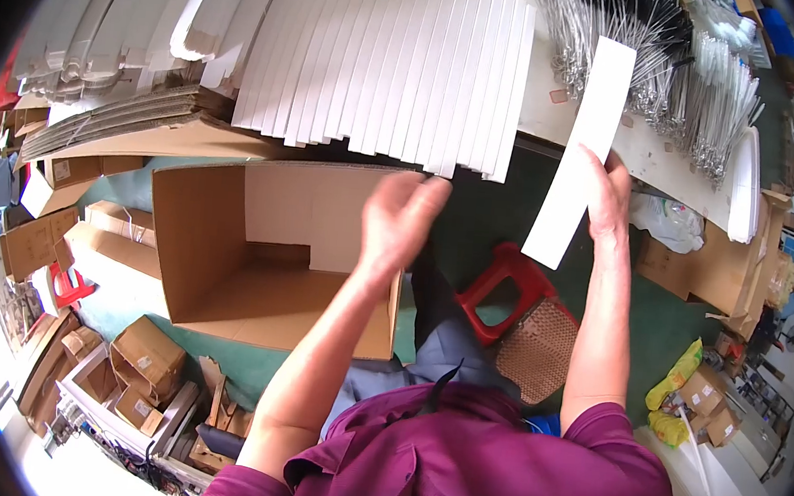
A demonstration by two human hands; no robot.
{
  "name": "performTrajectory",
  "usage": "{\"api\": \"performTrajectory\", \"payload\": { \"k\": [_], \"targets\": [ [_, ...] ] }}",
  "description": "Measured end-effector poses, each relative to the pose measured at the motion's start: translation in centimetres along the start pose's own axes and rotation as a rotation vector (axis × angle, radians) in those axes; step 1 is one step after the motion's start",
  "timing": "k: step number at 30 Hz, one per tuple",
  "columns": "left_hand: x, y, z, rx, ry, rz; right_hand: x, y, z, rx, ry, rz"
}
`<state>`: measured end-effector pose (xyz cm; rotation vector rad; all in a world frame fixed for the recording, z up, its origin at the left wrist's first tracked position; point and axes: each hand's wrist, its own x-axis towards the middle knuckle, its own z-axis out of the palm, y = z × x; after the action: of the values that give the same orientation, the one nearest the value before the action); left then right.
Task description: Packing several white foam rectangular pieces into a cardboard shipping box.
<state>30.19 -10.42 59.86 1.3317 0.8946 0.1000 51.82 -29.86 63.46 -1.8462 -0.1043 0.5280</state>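
Note:
A long, narrow white box is gripped by its side edge in my right hand, tilted with its top leaning right. My left hand is just below the near ends of a row of similar white boxes packed side by side on the table. One box end sticks out slightly above its fingers. The left fingers look curled but are blurred, and whether they touch that box cannot be made out. Below and left of this hand stands an open brown carton with a white panel inside.
Bundles of thin metal wires lie at the back right of the table. Flattened cardboard sheets are stacked at the left. A red plastic stool with a woven seat stands near my legs. More cartons sit at lower left.

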Motion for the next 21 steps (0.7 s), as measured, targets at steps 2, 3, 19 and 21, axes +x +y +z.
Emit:
{"api": "performTrajectory", "payload": {
  "k": [2, 3, 19, 21],
  "targets": [
    [0.7, -0.5, -3.2, -0.090, 0.173, -0.034, 0.3, -1.5, 0.8, -0.372, 0.056, -0.033],
    [1.0, 0.0, -4.2, -0.152, 0.223, -0.060, 0.4, -1.7, 1.4, -0.373, 0.051, -0.030],
    [7.8, -2.0, -3.7, -0.640, 0.161, -0.133, 4.3, -0.6, 7.2, -1.020, 0.200, 0.015],
    [7.8, -2.0, -3.5, -0.663, 0.151, -0.137, 4.8, -0.6, 7.6, -1.001, 0.199, -0.007]
  ]
}}
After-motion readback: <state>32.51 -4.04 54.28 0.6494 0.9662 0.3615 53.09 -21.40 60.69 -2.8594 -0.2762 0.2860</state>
